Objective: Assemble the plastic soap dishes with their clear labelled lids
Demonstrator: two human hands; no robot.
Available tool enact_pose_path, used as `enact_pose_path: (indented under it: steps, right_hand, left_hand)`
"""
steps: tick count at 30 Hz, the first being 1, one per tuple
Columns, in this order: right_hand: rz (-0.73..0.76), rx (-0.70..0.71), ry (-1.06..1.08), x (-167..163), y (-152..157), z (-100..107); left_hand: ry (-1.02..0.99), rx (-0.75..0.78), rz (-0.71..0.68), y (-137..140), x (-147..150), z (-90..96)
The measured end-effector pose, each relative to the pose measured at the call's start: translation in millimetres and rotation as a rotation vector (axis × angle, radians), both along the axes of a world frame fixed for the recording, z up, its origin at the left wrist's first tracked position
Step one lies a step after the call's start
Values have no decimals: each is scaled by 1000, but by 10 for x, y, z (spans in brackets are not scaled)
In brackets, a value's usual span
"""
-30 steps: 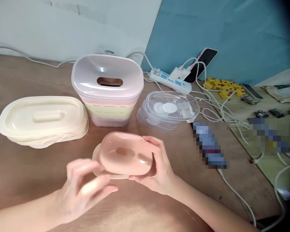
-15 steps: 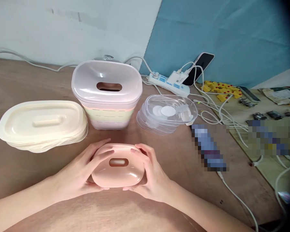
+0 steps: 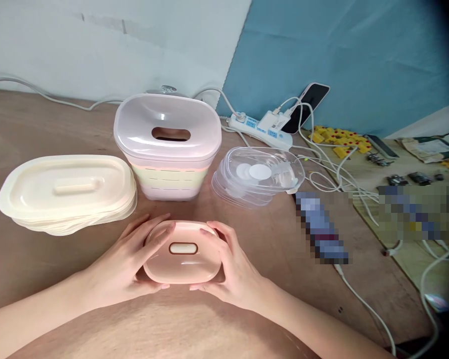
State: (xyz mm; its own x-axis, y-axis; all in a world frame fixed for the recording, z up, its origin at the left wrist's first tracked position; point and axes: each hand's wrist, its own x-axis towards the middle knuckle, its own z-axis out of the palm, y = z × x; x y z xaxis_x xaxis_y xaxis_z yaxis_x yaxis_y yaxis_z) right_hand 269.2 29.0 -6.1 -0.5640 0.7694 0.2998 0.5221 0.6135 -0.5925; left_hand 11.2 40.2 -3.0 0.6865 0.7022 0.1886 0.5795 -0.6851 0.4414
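Observation:
Between my hands is a glossy pink plastic tissue box cover [image 3: 182,271] with rounded corners. A cream ridge shows through the oval slot in its top. My left hand [image 3: 136,254] wraps round its left end, fingers over the far edge and thumb low at the near side. In the same way my right hand [image 3: 230,262] grips the right end. Just beyond stands a tall nested stack of matching covers [image 3: 168,149] in lilac, pink and pale green. A pile of cream oval bases [image 3: 67,192] lies to the left, and clear plastic pieces [image 3: 260,172] sit to the right.
On the right lies a pixelated phone [image 3: 322,227] with a cable. A white power strip [image 3: 260,130] with plugs stands at the back near a leaning dark phone [image 3: 307,107]. White cables, yellow connectors [image 3: 340,139] and small metal parts spread over the far right.
The pink cover has tilted or dropped slightly between my hands, and the cream ridge now fills more of its slot. Both hands keep their hold. The surrounding stacks stay put.

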Motion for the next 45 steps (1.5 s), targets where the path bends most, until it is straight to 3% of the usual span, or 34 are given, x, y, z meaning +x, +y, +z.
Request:
enact_pose_path:
  steps: [4,7,11,14,19,25,28,33,36,41,45]
  right_hand:
    - [6,16,18,-9,2,1]
    - [-6,207,124,13,45,56]
    - [-259,547,214,197,232,275]
    - [-379,644,161,449,442,472]
    - [-412,670,-101,763,704,600]
    - [-374,626,-339,760,745,675]
    - [-361,640,-371,708,746,743]
    - [-469,647,-241,652,788,820]
    - [-451,639,-216,636,805,825]
    - [-387,635,-381,622,763,783]
    - [-312,532,-574,622,693,803]
  left_hand:
    - [18,-11,19,-21,7,-28]
    - [-6,-27,48,-36,10,-38]
    - [-38,-40,80,-52,21,-48]
    - [-61,-34,105,-64,27,-67]
    - [-133,-22,131,-71,27,-92]
    - [-131,28,128,-55,9,-83]
    - [-128,45,114,-48,4,-75]
    - [-105,39,110,-46,6,-61]
    - [-98,36,97,-46,9,-54]
    - [-110,9,104,-51,9,-43]
    - [-121,-11,119,-57,13,-24]
